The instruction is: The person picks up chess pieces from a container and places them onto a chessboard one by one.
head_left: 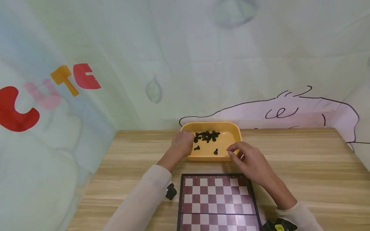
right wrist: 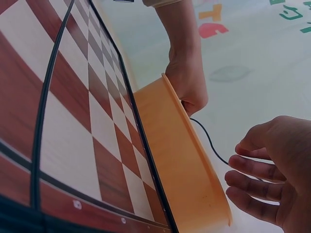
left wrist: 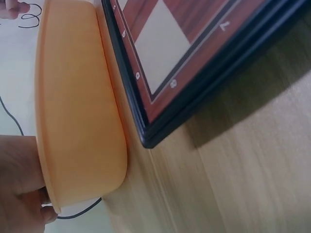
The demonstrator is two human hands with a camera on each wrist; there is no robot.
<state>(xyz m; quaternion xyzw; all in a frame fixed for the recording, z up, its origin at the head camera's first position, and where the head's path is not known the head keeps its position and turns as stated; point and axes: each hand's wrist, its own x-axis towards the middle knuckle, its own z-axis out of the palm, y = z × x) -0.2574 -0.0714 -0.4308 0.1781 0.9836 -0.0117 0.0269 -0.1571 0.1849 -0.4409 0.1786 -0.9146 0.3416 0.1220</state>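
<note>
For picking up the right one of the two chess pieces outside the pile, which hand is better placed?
Likely the right hand: it is nearer that black chess piece and seems empty, while the left hand is at the left end of the yellow tray.

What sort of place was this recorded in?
Probably a staged tabletop play corner: a cartoon-printed backdrop behind a wood-grain table bearing a chessboard and a yellow tray of dark pieces.

Wood-grain desk (head_left: 303, 160), pale printed backdrop (head_left: 185, 41) behind its far edge. Print's left side reads red C (head_left: 7, 112), pink U (head_left: 50, 102), orange T (head_left: 65, 75), red E (head_left: 81, 77). Pink cartoon figure (head_left: 245, 112) sits low right; green teardrop shape (head_left: 154, 91) between.
</note>
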